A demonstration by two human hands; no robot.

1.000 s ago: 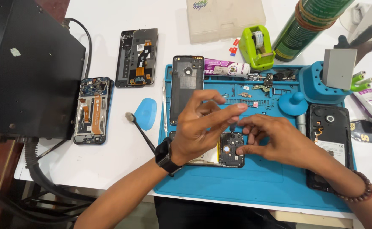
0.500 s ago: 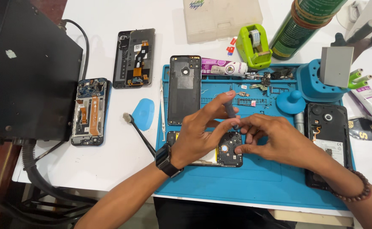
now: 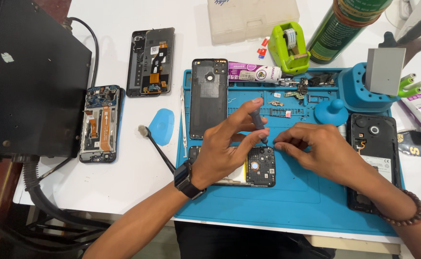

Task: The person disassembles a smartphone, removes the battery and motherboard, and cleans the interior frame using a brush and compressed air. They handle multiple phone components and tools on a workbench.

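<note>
Opened phone (image 3: 249, 165), thin, rigid and fragile, flat on blue mat (image 3: 292, 211); left hand (image 3: 222, 146) fingers pinched on small screwdriver (image 3: 257, 120), right hand (image 3: 323, 151) fingers narrowed at its upper edge, perhaps steadying; best gripped by side edges.

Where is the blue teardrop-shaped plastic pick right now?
The blue plastic pick lies on the white table, left of the blue work mat, beside a small brush.

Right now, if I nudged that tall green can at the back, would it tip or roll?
The green can looks tall and narrow, so it would probably tip easily. Being round, it would likely roll once down, perhaps toward the tape dispenser beside it.
</note>
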